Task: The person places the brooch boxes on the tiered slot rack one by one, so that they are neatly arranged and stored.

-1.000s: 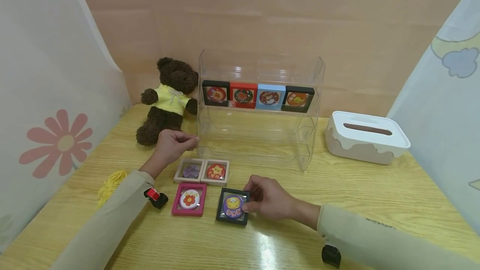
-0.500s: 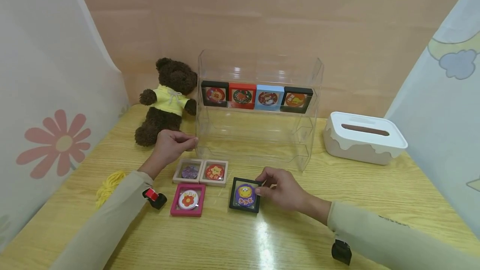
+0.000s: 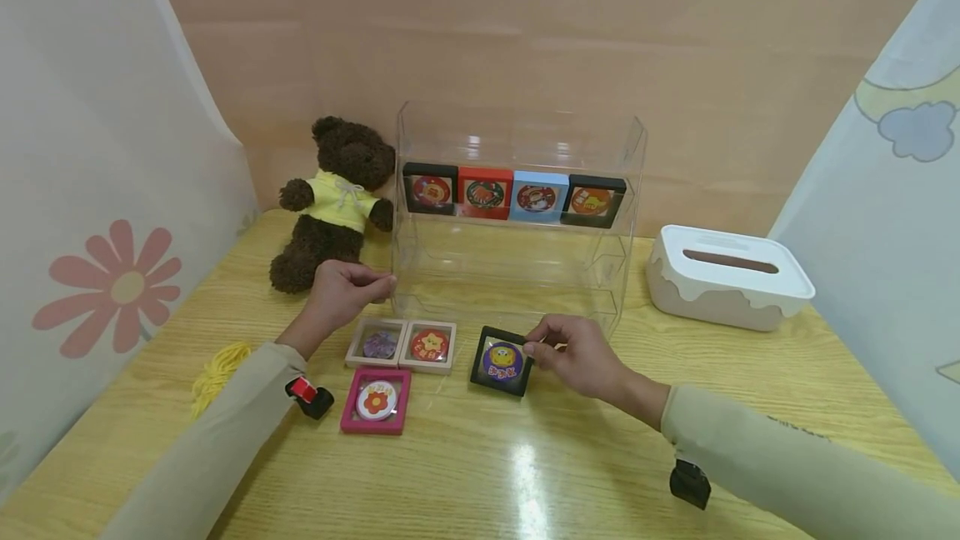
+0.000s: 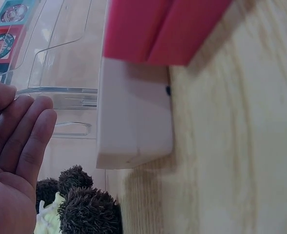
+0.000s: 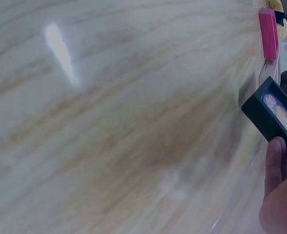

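My right hand [image 3: 577,354] pinches the right edge of a black square display frame [image 3: 502,362] holding a purple round badge with a yellow figure. In the right wrist view the black frame [image 5: 269,113] is tilted, with my fingers along its lower side. My left hand [image 3: 341,298] pinches the lower left edge of the clear acrylic rack [image 3: 517,273]; the left wrist view has its fingers [image 4: 33,141] at that edge. Between the hands lie two pale pink frames, one with a purple badge [image 3: 377,344], one with a red star badge [image 3: 428,346], and a magenta frame [image 3: 376,402].
On an upper tier of the rack stand a black frame [image 3: 431,187], a red frame [image 3: 485,192], a light blue frame [image 3: 538,197] and another black frame [image 3: 593,201]. A teddy bear [image 3: 339,198], yellow yarn [image 3: 220,377] and a white tissue box [image 3: 730,277] flank the rack.
My right hand has carried the black frame with the purple badge away from me and slightly right, toward the rack. My left hand has stayed at the rack's edge.
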`<state>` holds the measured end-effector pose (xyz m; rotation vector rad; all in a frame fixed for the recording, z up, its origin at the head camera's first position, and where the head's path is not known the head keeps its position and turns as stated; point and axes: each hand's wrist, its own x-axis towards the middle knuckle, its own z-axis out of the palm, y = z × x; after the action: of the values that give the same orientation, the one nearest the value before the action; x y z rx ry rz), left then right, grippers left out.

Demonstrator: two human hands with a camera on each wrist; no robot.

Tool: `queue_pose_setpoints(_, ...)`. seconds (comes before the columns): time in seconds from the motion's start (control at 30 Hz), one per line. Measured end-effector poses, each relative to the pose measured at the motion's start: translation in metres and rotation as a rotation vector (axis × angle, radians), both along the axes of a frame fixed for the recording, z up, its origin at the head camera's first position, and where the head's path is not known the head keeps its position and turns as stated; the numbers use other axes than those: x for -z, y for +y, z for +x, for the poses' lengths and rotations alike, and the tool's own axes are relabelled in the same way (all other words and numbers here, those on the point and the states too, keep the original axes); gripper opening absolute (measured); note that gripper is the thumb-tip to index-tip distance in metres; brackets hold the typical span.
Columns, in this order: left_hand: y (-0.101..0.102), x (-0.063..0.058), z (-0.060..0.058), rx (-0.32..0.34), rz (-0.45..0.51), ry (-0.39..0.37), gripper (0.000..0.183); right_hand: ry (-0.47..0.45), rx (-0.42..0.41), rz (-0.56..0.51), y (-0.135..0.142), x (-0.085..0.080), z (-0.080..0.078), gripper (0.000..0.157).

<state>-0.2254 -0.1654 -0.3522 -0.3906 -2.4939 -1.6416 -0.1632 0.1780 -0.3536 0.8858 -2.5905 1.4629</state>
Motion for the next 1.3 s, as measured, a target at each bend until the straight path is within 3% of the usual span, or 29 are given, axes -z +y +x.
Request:
queue_pose_setpoints(0.23, -0.003, 0.009, -0.006, 0.0, 0.007, 0.013, 0.027, 0.073, 0.056, 0.005, 0.0, -0.007, -0.008, 0.005)
queue_pose_setpoints(0.47, -0.004, 0.008, -0.005, -0.003, 0.01, 0.017, 0.026, 0.18, 0.097, -0.045, -0.002, -0.016, -0.017, 0.004)
queue_pose_setpoints(0.67, -0.004, 0.008, -0.006, -0.001, 0.014, 0.014, 0.025, 0.27, 0.157, -0.026, -0.004, -0.024, -0.026, 0.004)
queue_pose_setpoints(1.3, -0.003, 0.007, -0.004, 0.008, 0.034, -0.005, 0.023, 0.43, 0.236, -0.009, -0.028, -0.064, -0.062, 0.007)
